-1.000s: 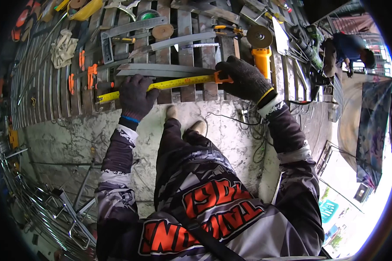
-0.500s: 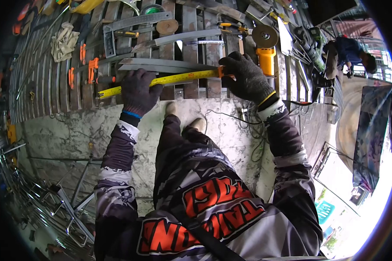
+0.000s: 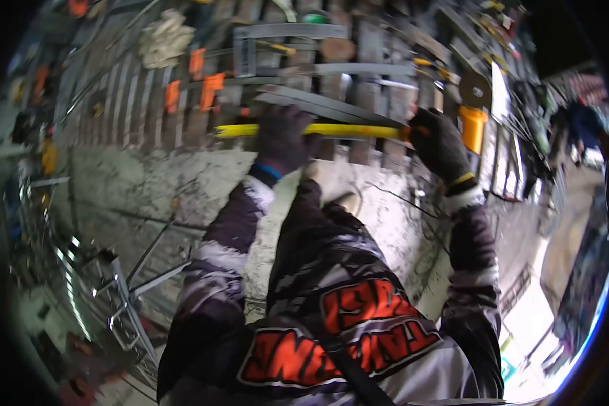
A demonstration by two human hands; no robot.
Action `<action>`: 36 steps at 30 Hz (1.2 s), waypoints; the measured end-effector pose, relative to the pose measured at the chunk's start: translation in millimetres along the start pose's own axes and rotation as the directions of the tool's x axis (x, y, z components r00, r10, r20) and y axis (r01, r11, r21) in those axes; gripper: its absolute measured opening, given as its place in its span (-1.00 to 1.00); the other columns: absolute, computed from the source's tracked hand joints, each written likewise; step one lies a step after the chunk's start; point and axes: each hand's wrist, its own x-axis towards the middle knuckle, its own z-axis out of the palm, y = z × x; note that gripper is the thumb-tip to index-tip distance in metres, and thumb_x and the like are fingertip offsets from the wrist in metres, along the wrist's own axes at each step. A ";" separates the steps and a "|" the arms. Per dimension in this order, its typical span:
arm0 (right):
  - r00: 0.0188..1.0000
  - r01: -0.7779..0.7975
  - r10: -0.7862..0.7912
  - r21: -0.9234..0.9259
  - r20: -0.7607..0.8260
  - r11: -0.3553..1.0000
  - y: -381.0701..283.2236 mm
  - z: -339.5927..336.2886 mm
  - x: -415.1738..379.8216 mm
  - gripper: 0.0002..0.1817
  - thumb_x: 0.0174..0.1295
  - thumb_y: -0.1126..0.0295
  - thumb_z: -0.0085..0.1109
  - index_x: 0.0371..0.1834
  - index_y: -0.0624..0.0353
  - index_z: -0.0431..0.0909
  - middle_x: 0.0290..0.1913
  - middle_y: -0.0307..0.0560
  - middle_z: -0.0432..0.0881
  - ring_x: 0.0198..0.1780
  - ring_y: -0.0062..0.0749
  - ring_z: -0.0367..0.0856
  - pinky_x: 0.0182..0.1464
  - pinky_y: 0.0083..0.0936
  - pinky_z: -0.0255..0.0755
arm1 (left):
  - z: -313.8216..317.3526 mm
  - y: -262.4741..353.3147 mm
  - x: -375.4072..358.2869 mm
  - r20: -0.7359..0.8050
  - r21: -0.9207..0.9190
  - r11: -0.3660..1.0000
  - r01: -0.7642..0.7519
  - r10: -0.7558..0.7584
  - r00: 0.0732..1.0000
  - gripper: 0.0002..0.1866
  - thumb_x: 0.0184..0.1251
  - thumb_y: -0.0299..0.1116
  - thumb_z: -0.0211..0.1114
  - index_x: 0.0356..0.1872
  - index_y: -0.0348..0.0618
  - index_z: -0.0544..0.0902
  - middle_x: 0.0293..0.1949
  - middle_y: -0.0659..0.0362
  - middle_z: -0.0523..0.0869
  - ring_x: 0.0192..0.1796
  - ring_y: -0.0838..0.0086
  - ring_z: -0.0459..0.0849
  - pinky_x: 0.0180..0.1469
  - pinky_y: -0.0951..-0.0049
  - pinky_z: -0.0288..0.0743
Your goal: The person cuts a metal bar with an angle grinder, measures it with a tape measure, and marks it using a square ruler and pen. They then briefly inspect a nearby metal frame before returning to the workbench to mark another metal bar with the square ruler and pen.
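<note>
A tape measure's yellow blade stretches between my two gloved hands over the near edge of the slatted metal bench. My left hand is closed around the blade, with its free end sticking out to the left. My right hand grips the tape measure at the other end; the glove hides most of its orange case. Just beyond the blade lie flat grey metal strips. A yellow angle grinder with a round disc sits to the right of my right hand.
On the slatted bench lie a metal square, orange-handled clamps and a crumpled cloth. Metal frames stand at lower left. A cable runs across the floor. Another person is at far right.
My view has swung, so the bench and both hands appear further right, and the picture is blurred. The blade lies more level. Both hands keep their hold on the tape measure.
</note>
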 end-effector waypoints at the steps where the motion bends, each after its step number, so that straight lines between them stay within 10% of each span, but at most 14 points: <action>1: 1.000 0.013 -0.013 0.027 -0.006 1.000 -2.8 0.5 1.3 -0.85 0.19 0.32 0.40 -0.24 0.06 0.68 -0.21 0.06 0.66 -0.10 0.17 0.68 -0.07 -0.02 0.54 | -6.2 2.4 0.8 -0.001 -0.003 1.000 0.017 -0.017 1.000 -0.68 0.06 -0.15 0.52 -0.21 -0.06 0.76 -0.17 0.10 0.70 -0.02 0.05 0.63 0.04 0.04 0.51; 9: 0.994 0.079 -0.084 -0.075 -0.065 0.994 -9.7 4.3 -3.9 -0.85 0.27 0.40 0.30 -0.12 0.08 0.69 -0.18 0.01 0.67 -0.09 0.05 0.68 -0.02 -0.10 0.55 | -61.2 -47.5 -42.9 -0.319 0.241 0.927 0.286 -0.202 0.926 -0.54 0.10 -0.47 0.35 0.10 0.02 0.76 0.08 0.17 0.68 0.07 0.23 0.68 0.18 0.09 0.51; 13: 0.985 0.120 -0.148 -0.259 -0.091 0.958 -34.0 1.2 -11.3 -0.75 0.21 0.40 0.36 -0.02 0.02 0.71 0.02 -0.02 0.65 0.07 0.04 0.61 0.14 -0.05 0.47 | -77.8 -111.3 -89.9 -0.233 -0.316 0.823 0.472 -0.549 0.802 -0.48 0.21 -0.53 0.38 0.26 -0.08 0.72 0.01 0.11 0.64 0.00 0.28 0.69 0.04 0.29 0.61; 15: 0.915 0.107 -0.206 -0.283 -0.348 0.953 -62.7 4.7 -17.9 -0.66 0.17 0.40 0.40 0.04 0.05 0.70 0.08 -0.01 0.64 0.15 0.07 0.58 0.21 -0.01 0.41 | -82.3 -118.5 -100.4 -0.124 -0.384 0.736 0.558 -0.640 0.758 -0.60 0.37 -0.52 0.31 0.22 -0.20 0.73 -0.10 0.14 0.70 -0.15 0.44 0.70 -0.06 0.42 0.61; 18: 0.947 0.139 -0.077 0.182 -0.311 0.973 -74.1 49.7 -53.5 -0.59 0.16 0.58 0.33 0.12 0.14 0.65 -0.02 0.04 0.68 -0.04 -0.07 0.69 -0.01 -0.26 0.58 | -80.5 -110.7 -93.6 0.025 -0.527 0.643 0.555 -0.642 0.767 -0.70 0.49 -0.50 0.24 0.17 -0.19 0.74 -0.22 0.25 0.69 -0.24 0.58 0.59 -0.15 0.50 0.54; 20: 0.957 -0.224 0.291 0.636 -0.002 0.738 -79.0 91.7 -68.4 -0.62 0.26 0.57 0.31 0.16 0.25 0.63 -0.22 -0.12 0.69 -0.22 -0.47 0.69 -0.16 -0.50 0.55 | -77.5 -119.9 -89.5 0.089 -0.508 0.643 0.574 -0.623 0.777 -0.70 0.50 -0.48 0.24 0.17 -0.19 0.75 -0.25 0.23 0.72 -0.25 0.58 0.63 -0.15 0.48 0.57; 27: 0.897 -0.299 0.423 0.882 0.128 0.366 -79.2 122.5 -58.9 -0.42 0.35 0.61 0.26 0.47 0.31 0.44 -0.28 -0.17 0.66 -0.31 -0.56 0.62 -0.20 -0.56 0.54 | -84.4 -146.1 -81.3 0.235 -0.441 0.639 0.630 -0.595 0.769 -0.75 0.49 -0.47 0.25 0.06 -0.22 0.78 -0.29 0.24 0.76 -0.28 0.61 0.66 -0.20 0.49 0.59; 36: 0.883 -0.230 0.463 0.785 -0.080 0.575 -83.7 145.0 -70.9 -0.43 0.32 0.63 0.18 0.45 0.16 0.51 -0.21 -0.11 0.73 -0.16 -0.47 0.71 -0.02 -0.46 0.59 | -83.9 -141.8 -74.4 0.224 -0.368 0.728 0.578 -0.534 0.815 -0.73 0.46 -0.51 0.21 0.07 -0.22 0.76 -0.32 0.33 0.63 -0.33 0.66 0.51 -0.26 0.53 0.44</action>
